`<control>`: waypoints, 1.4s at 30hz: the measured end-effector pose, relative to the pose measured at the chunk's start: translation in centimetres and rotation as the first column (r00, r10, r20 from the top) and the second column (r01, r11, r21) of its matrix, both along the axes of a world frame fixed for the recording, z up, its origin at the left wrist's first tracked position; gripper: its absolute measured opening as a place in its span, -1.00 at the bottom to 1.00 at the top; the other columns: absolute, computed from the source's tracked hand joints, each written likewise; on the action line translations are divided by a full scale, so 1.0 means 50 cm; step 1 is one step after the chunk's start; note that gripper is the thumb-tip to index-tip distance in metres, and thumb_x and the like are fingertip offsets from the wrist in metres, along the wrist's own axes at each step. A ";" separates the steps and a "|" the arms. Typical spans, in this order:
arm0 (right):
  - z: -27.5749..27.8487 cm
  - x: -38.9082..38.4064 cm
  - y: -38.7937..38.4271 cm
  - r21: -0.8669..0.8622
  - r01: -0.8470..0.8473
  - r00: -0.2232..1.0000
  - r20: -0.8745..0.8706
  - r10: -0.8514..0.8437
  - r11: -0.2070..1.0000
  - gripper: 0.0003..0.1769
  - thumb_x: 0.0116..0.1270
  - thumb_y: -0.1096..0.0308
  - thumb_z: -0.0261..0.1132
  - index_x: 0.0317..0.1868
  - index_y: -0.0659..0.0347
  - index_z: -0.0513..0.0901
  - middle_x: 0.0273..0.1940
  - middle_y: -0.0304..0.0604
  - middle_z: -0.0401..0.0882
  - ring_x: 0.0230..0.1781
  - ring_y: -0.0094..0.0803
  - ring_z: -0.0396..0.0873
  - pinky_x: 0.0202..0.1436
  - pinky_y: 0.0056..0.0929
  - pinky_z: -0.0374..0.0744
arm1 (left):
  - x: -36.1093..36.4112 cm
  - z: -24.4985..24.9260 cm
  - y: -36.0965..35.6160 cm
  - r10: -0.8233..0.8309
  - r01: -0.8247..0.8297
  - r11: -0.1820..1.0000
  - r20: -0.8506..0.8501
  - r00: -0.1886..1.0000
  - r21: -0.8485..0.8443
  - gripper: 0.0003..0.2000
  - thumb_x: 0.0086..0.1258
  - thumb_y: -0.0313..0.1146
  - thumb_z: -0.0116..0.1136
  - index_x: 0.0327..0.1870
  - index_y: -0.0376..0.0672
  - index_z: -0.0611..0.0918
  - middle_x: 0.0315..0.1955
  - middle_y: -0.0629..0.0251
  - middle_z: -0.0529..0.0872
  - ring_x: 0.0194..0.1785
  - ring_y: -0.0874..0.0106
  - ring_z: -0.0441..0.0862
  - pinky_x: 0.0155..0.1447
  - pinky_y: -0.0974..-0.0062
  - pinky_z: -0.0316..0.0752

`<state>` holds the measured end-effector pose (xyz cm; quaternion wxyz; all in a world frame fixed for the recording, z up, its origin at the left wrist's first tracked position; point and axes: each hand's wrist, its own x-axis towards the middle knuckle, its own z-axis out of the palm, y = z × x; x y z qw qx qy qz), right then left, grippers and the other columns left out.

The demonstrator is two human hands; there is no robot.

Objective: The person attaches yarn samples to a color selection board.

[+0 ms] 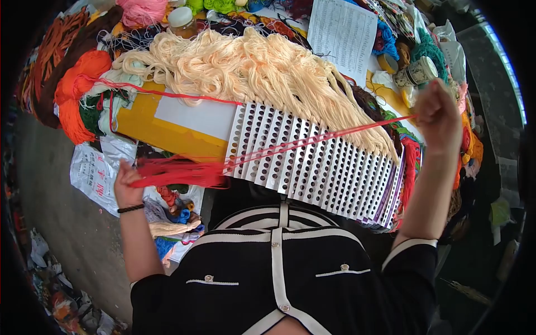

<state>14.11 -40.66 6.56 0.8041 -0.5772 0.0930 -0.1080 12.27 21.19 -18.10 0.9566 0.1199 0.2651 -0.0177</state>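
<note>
My left hand (128, 181) is closed round one end of a bundle of red embroidery thread (181, 172), which is blurred by motion. From the bundle, a few red strands stretch taut up to my right hand (438, 114), raised at the right with its fingers closed on them. The strands cross over a row of white cards (301, 156) punched with round holes. Cream-coloured thread (251, 70) hangs in long loops from the cards' upper edge. Another red strand (167, 94) runs from the first card toward the left.
Orange yarn (78, 92) hangs at the table's left edge. A printed sheet (343, 36), a lidded jar (182, 22) and a second jar (419, 71) lie among coloured skeins at the back. Below my left hand's side are a white plastic bag (97, 173) and more thread.
</note>
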 end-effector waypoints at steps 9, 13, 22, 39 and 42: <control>-0.061 0.032 -0.007 -0.983 0.038 0.950 0.091 -0.300 -0.178 -0.74 0.31 0.26 0.19 -0.05 0.09 0.66 -0.23 -0.25 0.69 -0.34 -0.57 0.59 -0.18 -0.54 0.54 | 0.034 0.096 -0.129 -0.252 0.334 0.702 -0.219 0.943 0.629 -0.79 0.42 -0.31 -0.01 -0.03 -0.19 0.52 -0.23 0.31 0.68 -0.72 0.77 0.15 -0.69 0.81 0.03; -0.199 0.072 0.271 -0.708 -0.514 0.856 -0.460 0.237 0.483 -0.75 0.21 0.24 0.29 -0.27 0.28 0.71 -0.53 -0.22 0.63 -0.50 -0.56 0.53 -0.39 -0.51 0.50 | 0.110 0.157 -0.353 -0.695 0.643 0.582 -0.107 0.711 0.497 -0.69 0.47 -0.28 -0.16 0.10 -0.22 0.47 -0.05 0.15 0.63 -0.66 0.78 0.17 -0.62 0.82 0.07; -0.362 0.155 0.345 -0.567 -0.643 0.754 -0.588 0.293 0.515 -0.66 0.24 0.20 0.09 -0.41 0.27 0.68 -0.53 -0.13 0.66 -0.55 -0.42 0.63 -0.29 -0.44 0.58 | 0.191 0.145 -0.540 -0.727 0.593 0.316 -0.213 0.653 0.740 -0.78 0.36 -0.33 0.05 -0.05 -0.18 0.50 -0.18 0.34 0.62 -0.29 0.60 0.53 -0.33 0.71 0.36; -0.331 0.143 0.349 -0.543 -0.583 0.791 -0.549 0.270 0.605 -0.71 0.38 0.18 0.09 -0.18 0.26 0.54 -0.47 -0.21 0.60 -0.48 -0.51 0.55 -0.33 -0.53 0.52 | 0.224 0.140 -0.529 -0.707 0.171 -0.056 -0.160 0.689 0.984 -0.86 0.18 -0.53 0.11 -0.25 -0.33 0.52 -0.39 0.24 0.66 -0.33 0.58 0.58 -0.27 0.67 0.43; -0.337 0.140 0.348 -0.410 -0.593 0.762 -0.564 0.319 0.693 -0.77 0.37 0.27 0.11 -0.12 0.26 0.50 -0.40 -0.21 0.60 -0.47 -0.54 0.53 -0.33 -0.59 0.51 | 0.205 0.183 -0.540 -0.704 0.468 0.391 -0.070 0.707 0.793 -0.89 0.24 -0.54 0.10 -0.23 -0.28 0.50 -0.37 0.26 0.66 -0.34 0.62 0.56 -0.26 0.72 0.43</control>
